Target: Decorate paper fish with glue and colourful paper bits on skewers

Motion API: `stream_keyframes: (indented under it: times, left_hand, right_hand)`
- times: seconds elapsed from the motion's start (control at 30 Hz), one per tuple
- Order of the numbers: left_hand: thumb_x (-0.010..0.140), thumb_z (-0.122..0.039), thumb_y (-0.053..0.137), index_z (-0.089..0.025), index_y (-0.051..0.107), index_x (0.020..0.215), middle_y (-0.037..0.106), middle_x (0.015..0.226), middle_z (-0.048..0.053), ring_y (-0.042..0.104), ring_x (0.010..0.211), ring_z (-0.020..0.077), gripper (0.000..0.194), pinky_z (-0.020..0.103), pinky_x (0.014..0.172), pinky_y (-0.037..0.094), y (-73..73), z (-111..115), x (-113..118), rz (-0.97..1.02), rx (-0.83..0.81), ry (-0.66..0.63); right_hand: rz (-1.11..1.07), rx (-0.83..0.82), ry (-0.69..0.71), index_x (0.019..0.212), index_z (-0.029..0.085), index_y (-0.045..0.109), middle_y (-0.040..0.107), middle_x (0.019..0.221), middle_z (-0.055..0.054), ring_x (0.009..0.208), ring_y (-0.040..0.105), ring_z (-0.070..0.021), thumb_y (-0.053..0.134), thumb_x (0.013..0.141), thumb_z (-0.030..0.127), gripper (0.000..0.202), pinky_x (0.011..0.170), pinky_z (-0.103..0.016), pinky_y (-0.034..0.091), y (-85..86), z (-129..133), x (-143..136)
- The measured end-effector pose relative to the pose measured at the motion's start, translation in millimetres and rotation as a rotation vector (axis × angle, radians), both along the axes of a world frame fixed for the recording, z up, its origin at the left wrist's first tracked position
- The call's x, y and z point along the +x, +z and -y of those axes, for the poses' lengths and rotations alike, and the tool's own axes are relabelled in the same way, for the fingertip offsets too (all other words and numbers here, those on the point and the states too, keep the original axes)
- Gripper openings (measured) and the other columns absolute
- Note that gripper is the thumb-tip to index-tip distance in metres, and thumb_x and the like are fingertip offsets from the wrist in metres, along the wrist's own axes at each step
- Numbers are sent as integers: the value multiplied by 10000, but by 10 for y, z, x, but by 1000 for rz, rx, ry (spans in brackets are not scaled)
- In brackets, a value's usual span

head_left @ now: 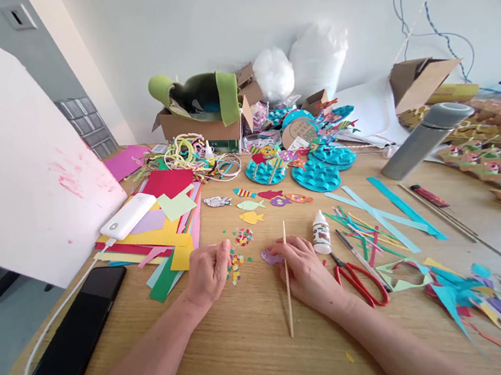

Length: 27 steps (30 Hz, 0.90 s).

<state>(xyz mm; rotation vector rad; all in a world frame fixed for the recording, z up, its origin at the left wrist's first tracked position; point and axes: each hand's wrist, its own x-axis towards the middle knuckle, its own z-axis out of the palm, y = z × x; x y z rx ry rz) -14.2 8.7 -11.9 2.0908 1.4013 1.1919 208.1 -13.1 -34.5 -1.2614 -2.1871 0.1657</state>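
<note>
My left hand (210, 273) is closed in a fist over the table, beside small piles of coloured paper dots (235, 267); whatever it may hold is hidden. A thin wooden stick (288, 296) runs upright across my right hand (303, 268), held between its fingers. The fingertips of that hand touch a small purple paper fish (269, 257) lying flat on the table. Above the hands lie several paper fish, among them a yellow one (252, 217) and a light green one (250, 205).
A white glue bottle (320, 234), red-handled scissors (361, 284) and paper strips lie right of my hands. A black phone (79, 328), a white power bank (128, 216) and coloured paper lie left. A grey bottle (423, 142) and blue egg-carton pieces (316, 175) stand farther back.
</note>
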Motion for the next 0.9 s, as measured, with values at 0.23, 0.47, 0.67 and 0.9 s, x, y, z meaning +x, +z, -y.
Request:
stream_keyframes:
  times: [0.23, 0.47, 0.67, 0.9]
  left_hand:
    - [984, -491, 231, -198, 542, 519, 486, 409, -3, 520, 425, 120, 631, 249, 523, 395, 24, -8, -10, 47, -30, 45]
    - [981, -496, 242, -191, 579, 581, 540, 485, 13, 560, 496, 132, 605, 248, 537, 419, 24, -22, -10, 78, -20, 71]
    - [982, -501, 245, -189, 588, 603, 543, 502, 13, 566, 518, 136, 600, 249, 549, 425, 14, -24, -11, 88, -31, 65]
    - [980, -507, 248, -189, 592, 588, 536, 481, 10, 559, 498, 131, 610, 244, 536, 414, 12, -48, -22, 91, -39, 77]
  right_hand:
    - [-22, -14, 45, 996, 211, 606, 688, 922, -68, 924, 568, -225, 518, 893, 141, 152, 823, -400, 445, 42, 11, 7]
    - [-100, -39, 69, 900, 218, 594, 668, 872, -58, 882, 569, -207, 455, 868, 58, 215, 770, -351, 474, 28, -6, 9]
    - [-190, -51, 79, 851, 220, 595, 633, 812, -48, 839, 594, -200, 528, 880, 172, 87, 751, -342, 493, 66, 15, -2]
    - [-174, -206, 58, 947, 222, 580, 671, 941, -53, 896, 634, -187, 520, 837, 94, 180, 772, -321, 526, 191, -62, -45]
